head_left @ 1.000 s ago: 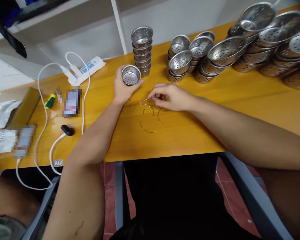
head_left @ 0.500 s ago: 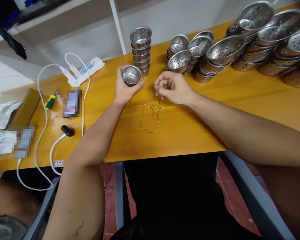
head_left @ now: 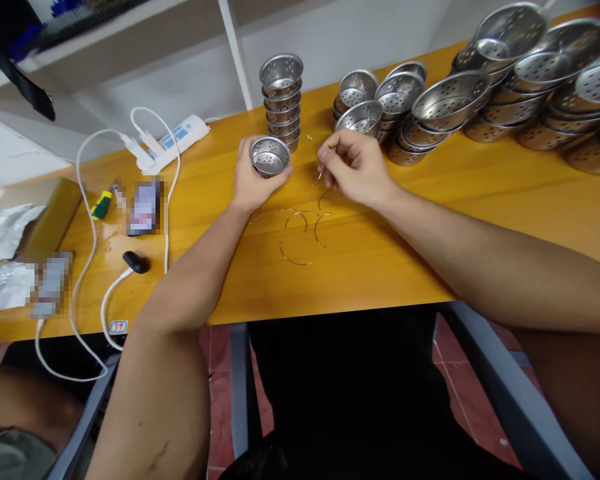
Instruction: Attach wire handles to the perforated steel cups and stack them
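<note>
My left hand is closed around a small perforated metal cup, its opening facing up towards me. To the right, my right hand pinches a thin curved wire between thumb and fingers; part of the wire is hidden by the fingers. Several similar curved wires lie loose on the tabletop below the hands. Just behind the held cup rises a tall stack of the same perforated cups. Another group of cups stands right behind my right hand.
More stacked perforated cups fill the back right of the wooden table. On the left are a power strip with white cables, two blurred-out phones, a green-yellow screwdriver and a black plug-like object. Another person's arm shows at lower left.
My right hand has turned and lifted slightly, and a curved wire now shows in its pinch. The cup in my left hand has shifted a little right and down.
</note>
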`<state>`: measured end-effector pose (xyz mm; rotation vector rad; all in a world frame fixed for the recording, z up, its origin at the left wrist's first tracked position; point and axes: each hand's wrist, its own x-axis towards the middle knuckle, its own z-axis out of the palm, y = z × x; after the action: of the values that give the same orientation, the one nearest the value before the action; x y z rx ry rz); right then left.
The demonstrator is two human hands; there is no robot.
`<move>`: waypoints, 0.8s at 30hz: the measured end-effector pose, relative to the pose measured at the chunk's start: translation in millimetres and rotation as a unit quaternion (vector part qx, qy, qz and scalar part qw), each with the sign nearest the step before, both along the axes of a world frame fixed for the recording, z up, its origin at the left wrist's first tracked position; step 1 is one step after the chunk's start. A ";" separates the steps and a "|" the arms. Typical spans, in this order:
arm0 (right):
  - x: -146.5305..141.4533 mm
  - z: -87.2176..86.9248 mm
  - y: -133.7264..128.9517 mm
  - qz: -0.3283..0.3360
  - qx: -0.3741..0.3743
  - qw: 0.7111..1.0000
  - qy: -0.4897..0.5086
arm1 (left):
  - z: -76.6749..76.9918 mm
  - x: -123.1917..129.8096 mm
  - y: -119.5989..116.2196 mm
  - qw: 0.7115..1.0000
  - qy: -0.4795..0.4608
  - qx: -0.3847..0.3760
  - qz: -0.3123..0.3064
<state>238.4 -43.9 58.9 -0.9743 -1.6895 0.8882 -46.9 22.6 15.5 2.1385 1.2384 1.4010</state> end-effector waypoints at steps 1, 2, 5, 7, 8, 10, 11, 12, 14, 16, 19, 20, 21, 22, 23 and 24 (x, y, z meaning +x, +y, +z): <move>0.2 -1.2 1.1 -0.002 0.012 1.000 0.004 | 0.0 1.9 -1.4 1.000 -0.001 -0.013 -0.005; 0.3 -2.1 1.8 0.000 0.020 1.000 0.008 | -0.4 3.4 -2.2 1.000 -0.002 -0.025 -0.010; -0.2 -2.8 2.4 0.004 0.026 0.999 0.019 | -6.3 4.6 0.6 0.999 -0.002 -0.025 -0.031; -0.7 -3.2 2.9 -0.002 0.034 0.999 0.021 | -14.6 3.1 7.3 0.998 -0.002 -0.001 -0.059; -0.9 -3.8 3.8 -0.005 0.041 0.999 0.021 | -19.4 2.2 11.3 0.997 -0.001 0.012 -0.076; -0.7 -6.4 7.1 -0.005 0.058 0.998 0.027 | -28.0 0.9 18.3 0.994 -0.002 0.028 -0.107; -0.4 -8.1 9.3 -0.003 0.068 0.997 0.031 | -30.7 0.6 20.5 0.993 -0.003 0.034 -0.116; 0.2 -9.8 11.5 -0.001 0.077 0.996 0.035 | -32.2 0.7 21.3 0.992 -0.003 0.040 -0.121; 1.7 -12.7 15.2 0.000 0.091 0.995 0.037 | -31.2 1.7 19.3 0.992 0.002 0.049 -0.118; 3.0 -14.1 16.7 -0.001 0.099 0.994 0.034 | -27.4 3.7 14.1 0.992 0.007 0.056 -0.111; 3.0 -14.1 14.8 0.001 0.102 0.994 0.035 | -22.9 8.2 6.8 0.992 0.004 0.058 -0.109; 2.5 -13.9 13.6 0.002 0.104 0.994 0.036 | -22.3 9.9 5.3 0.992 0.001 0.055 -0.113; 1.8 -13.8 12.4 0.003 0.107 0.994 0.036 | -22.3 11.7 4.2 0.992 -0.002 0.049 -0.120; 1.0 -13.8 11.3 0.004 0.111 0.993 0.035 | -22.5 13.6 3.5 0.991 -0.004 0.040 -0.128; 0.3 -13.8 10.4 0.003 0.114 0.993 0.033 | -22.9 15.6 3.0 0.990 -0.004 0.030 -0.138; -0.4 -13.9 9.7 0.003 0.117 0.993 0.031 | -23.5 17.5 2.5 0.989 -0.004 0.022 -0.147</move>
<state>238.0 -34.2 45.1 -0.7763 -1.7009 0.6992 -29.3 25.1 -7.9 2.2308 0.8509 1.3170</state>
